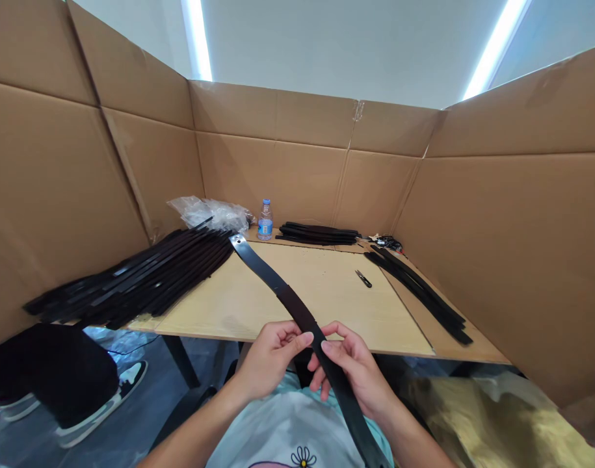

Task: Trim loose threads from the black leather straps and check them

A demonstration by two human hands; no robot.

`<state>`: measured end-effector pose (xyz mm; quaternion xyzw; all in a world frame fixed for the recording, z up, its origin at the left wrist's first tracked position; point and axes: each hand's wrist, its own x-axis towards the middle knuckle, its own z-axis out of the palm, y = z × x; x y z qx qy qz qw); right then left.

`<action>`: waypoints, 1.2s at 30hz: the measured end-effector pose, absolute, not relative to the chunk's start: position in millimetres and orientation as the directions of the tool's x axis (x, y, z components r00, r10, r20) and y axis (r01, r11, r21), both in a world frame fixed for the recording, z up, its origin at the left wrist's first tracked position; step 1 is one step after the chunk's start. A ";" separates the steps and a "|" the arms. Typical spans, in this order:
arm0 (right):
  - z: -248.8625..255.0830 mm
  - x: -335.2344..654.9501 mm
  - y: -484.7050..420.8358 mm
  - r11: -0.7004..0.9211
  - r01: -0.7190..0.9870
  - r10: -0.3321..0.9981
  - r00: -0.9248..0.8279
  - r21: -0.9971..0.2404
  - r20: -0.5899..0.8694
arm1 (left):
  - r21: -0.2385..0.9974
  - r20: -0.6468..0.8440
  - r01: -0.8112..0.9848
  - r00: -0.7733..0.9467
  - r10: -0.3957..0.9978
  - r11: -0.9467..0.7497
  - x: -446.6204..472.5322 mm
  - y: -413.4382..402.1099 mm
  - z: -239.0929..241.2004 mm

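A long black strap (302, 312) runs diagonally from above the table down past my lap, with a metal-looking tip and a hole at its far end. My left hand (277, 356) pinches its left edge between thumb and fingers near the middle. On the other edge, slightly lower, my right hand (348, 364) grips it with the thumb on top. Part of the strap's middle looks dull brown-black, while the rest is smoother. Some fingertips are hidden beneath it.
A large pile of black strips (145, 279) covers the table's left side. At the back are a plastic bag (212, 213), a water bottle (264, 221) and a strip stack (319, 233). Small thread snips (363, 279) and more strips (419, 292) lie right. Cardboard walls (277, 162) surround the table.
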<state>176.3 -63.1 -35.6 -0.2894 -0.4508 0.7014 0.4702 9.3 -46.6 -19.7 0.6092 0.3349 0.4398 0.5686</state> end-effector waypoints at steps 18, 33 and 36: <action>-25.2 182.5 -63.6 0.027 -0.188 0.937 -0.336 -0.982 0.090 | 0.955 0.204 -0.291 0.477 0.855 -0.066 14.0 -50.8 -18.0; -35.3 177.8 -63.8 0.083 -0.294 0.920 -0.346 -0.952 0.187 | 0.976 0.199 -0.177 0.463 0.864 -0.130 13.0 -53.4 -17.0; -34.5 174.6 -64.2 0.104 -0.305 0.938 -0.286 -0.947 0.195 | 0.982 0.183 -0.126 0.421 0.889 -0.142 11.6 -50.0 -19.9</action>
